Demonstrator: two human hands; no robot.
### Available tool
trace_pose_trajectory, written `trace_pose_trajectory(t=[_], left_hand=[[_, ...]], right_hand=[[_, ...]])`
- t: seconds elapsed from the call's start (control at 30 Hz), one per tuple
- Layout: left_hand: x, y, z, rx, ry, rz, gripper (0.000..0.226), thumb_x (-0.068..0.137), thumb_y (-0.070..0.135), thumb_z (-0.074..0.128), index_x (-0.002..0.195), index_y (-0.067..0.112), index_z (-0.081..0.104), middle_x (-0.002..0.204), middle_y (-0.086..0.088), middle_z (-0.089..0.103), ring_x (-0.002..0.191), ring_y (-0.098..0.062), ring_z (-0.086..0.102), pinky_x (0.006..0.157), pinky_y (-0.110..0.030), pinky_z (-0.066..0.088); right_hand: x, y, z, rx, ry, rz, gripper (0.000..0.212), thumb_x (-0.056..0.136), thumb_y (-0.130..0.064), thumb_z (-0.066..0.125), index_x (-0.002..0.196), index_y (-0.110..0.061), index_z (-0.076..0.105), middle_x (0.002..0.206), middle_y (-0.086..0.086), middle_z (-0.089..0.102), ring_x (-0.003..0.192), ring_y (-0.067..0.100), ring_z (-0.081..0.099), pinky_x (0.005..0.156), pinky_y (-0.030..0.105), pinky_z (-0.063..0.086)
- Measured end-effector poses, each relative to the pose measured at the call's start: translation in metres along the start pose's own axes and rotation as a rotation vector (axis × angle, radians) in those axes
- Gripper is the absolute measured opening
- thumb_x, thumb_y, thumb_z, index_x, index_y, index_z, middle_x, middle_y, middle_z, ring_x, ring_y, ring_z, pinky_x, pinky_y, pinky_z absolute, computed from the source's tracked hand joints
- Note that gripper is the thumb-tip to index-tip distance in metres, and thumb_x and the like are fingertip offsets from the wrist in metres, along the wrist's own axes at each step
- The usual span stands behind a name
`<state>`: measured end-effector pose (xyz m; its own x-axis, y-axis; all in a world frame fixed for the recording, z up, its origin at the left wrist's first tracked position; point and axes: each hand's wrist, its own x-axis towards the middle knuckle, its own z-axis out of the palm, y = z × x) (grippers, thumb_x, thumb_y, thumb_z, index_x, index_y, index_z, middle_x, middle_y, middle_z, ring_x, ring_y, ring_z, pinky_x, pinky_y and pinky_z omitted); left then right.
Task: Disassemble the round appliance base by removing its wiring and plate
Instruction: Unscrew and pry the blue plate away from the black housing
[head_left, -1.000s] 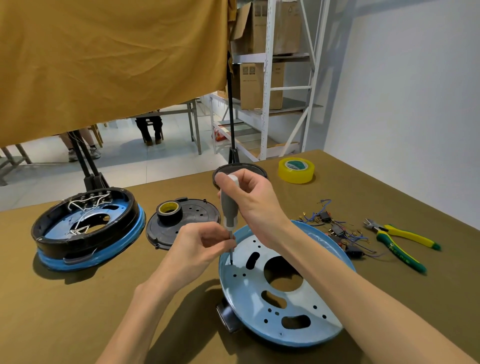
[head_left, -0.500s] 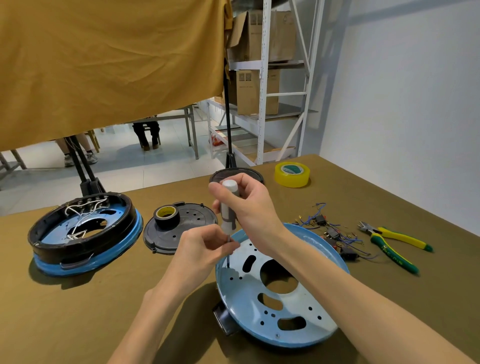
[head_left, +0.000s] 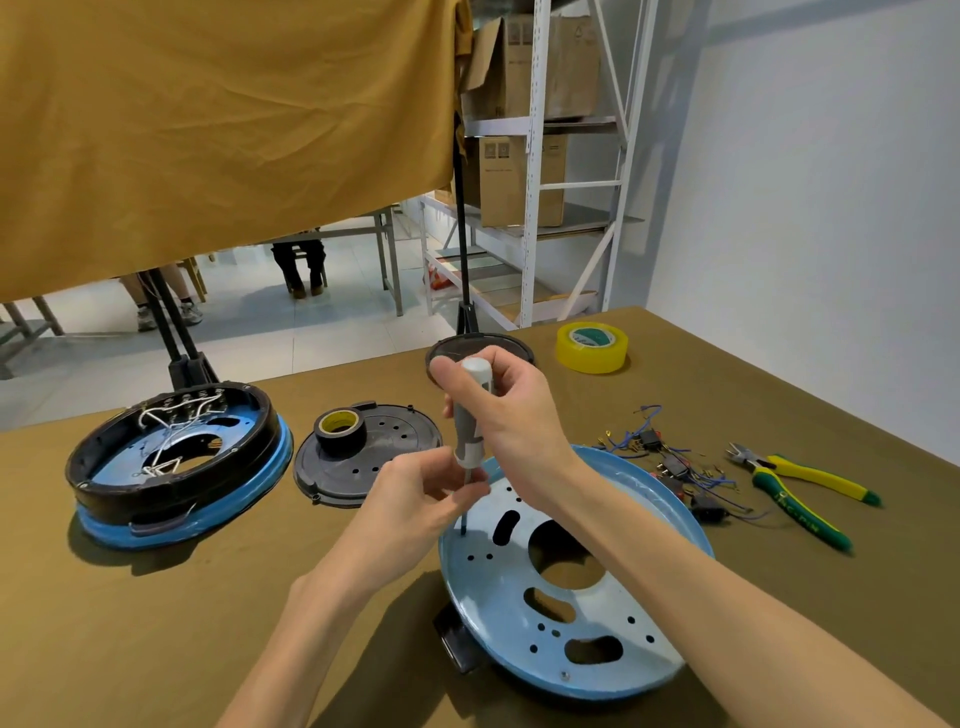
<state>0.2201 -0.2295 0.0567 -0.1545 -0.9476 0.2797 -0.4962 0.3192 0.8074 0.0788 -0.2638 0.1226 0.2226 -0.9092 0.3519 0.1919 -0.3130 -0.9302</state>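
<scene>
Round appliance base (head_left: 597, 597), blue metal plate with slots and a big centre hole, lies on the olive table (head_left: 156, 649) directly in front of the person, near edge low in view, slightly tilted; a dark fitting sticks out under its left rim.

Screwdriver (head_left: 470, 415), grey-white handle, stands nearly upright over the plate's far-left rim area, tip down at a small hole there. Can't tell if a screw sits under the tip, too small.

Right hand (head_left: 514, 410) is wrapped round the upper handle, thumb near the cap. Left hand (head_left: 421, 499) pinches the thin shaft just below the handle with its fingertips, steadying it.

Key relation: tool's long axis is roughly vertical, the plate lies flat below both hands, the contact point just below and slightly right of the left hand's pinch. Left hand is nearer the plate; right sits higher up the same axis. Judgement: a screw-removal step on the plate; the next turn needs the shaft kept plumb over the hole or the tip may slip.

Removed wiring (head_left: 675, 467) lies beyond the plate's right rim, apart from it. Yellow-green pliers (head_left: 800, 493) further right. A second base (head_left: 171, 462), black ring with white wires, sits far left, untouched.
</scene>
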Motion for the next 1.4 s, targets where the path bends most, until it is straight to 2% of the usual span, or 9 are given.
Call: trace_pose_trajectory(t=[0.17,0.27,0.4,0.57,0.67,0.83,1.0,1.27,1.4], left_hand=[[-0.002,0.0,-0.01,-0.09,-0.127,-0.046,0.023,0.101,0.014,0.064,0.12,0.021,0.074,0.104,0.012,0.079,0.105,-0.006,0.073,0.099,-0.034,0.057],[-0.001,-0.003,-0.007,-0.064,0.006,-0.034,0.008,0.091,0.02,0.078,0.094,0.026,0.08,0.087,0.009,0.079,0.086,-0.008,0.076,0.085,-0.03,0.06],[-0.001,-0.003,0.0,-0.001,0.127,-0.017,0.012,0.082,0.037,0.084,0.082,0.027,0.077,0.073,0.005,0.074,0.067,-0.011,0.068,0.064,-0.025,0.054],[-0.002,-0.003,-0.011,-0.025,-0.136,-0.03,0.019,0.102,0.018,0.063,0.114,0.027,0.073,0.103,0.016,0.078,0.103,-0.005,0.072,0.094,-0.029,0.055],[-0.003,-0.004,-0.012,-0.038,-0.079,-0.029,0.016,0.099,0.015,0.067,0.109,0.025,0.075,0.099,0.015,0.079,0.099,-0.005,0.074,0.093,-0.029,0.058],[-0.001,-0.002,0.0,0.064,0.091,0.026,0.011,0.083,0.034,0.084,0.08,0.03,0.074,0.075,0.011,0.073,0.071,-0.009,0.069,0.065,-0.024,0.056],[-0.002,-0.001,-0.002,0.108,-0.046,0.038,0.007,0.093,0.031,0.074,0.094,0.037,0.073,0.087,0.022,0.074,0.085,0.0,0.068,0.07,-0.009,0.047],[-0.001,-0.002,-0.003,0.062,0.026,-0.002,0.006,0.086,0.029,0.082,0.082,0.03,0.078,0.076,0.014,0.075,0.073,-0.003,0.068,0.064,-0.012,0.047],[-0.002,-0.01,-0.002,0.09,0.07,-0.026,0.024,0.082,0.038,0.084,0.102,0.038,0.071,0.102,0.024,0.068,0.103,0.002,0.061,0.085,-0.014,0.043]], right_hand=[[0.0,-0.004,-0.004,0.01,-0.111,0.016,0.055,0.083,-0.052,0.068,0.103,-0.001,0.072,0.074,0.007,0.059,0.067,0.013,0.056,0.065,0.023,0.052],[-0.002,-0.003,-0.003,0.132,-0.183,0.114,0.048,0.094,-0.048,0.065,0.115,-0.005,0.063,0.087,0.009,0.07,0.076,0.021,0.064,0.074,0.036,0.056],[-0.007,0.003,0.002,0.083,-0.077,0.112,0.055,0.083,-0.045,0.08,0.115,-0.007,0.055,0.084,0.008,0.072,0.072,0.017,0.068,0.069,0.031,0.056],[-0.006,0.002,-0.003,0.055,-0.07,0.107,0.047,0.085,-0.053,0.062,0.105,-0.012,0.073,0.089,0.008,0.068,0.086,0.021,0.065,0.083,0.04,0.056],[-0.005,-0.001,-0.007,0.07,-0.155,0.153,0.059,0.09,-0.055,0.056,0.119,-0.005,0.066,0.095,0.008,0.071,0.088,0.021,0.069,0.088,0.042,0.057],[-0.009,0.001,-0.01,-0.08,-0.01,0.012,0.042,0.088,-0.03,0.079,0.109,0.0,0.058,0.092,0.015,0.072,0.084,0.027,0.072,0.082,0.034,0.062],[-0.008,0.0,-0.025,-0.432,0.117,-0.243,0.03,0.08,-0.041,0.083,0.088,-0.015,0.071,0.089,0.005,0.062,0.078,0.014,0.06,0.069,0.025,0.052],[0.017,-0.065,-0.035,-1.115,-0.426,-0.074,0.031,0.088,-0.05,0.073,0.088,-0.019,0.067,0.073,-0.002,0.07,0.064,0.011,0.066,0.059,0.032,0.056],[0.029,-0.095,-0.027,-1.135,-0.725,0.147,0.011,0.088,-0.011,0.068,0.097,-0.017,0.066,0.073,0.0,0.073,0.059,0.016,0.073,0.051,0.024,0.055]])
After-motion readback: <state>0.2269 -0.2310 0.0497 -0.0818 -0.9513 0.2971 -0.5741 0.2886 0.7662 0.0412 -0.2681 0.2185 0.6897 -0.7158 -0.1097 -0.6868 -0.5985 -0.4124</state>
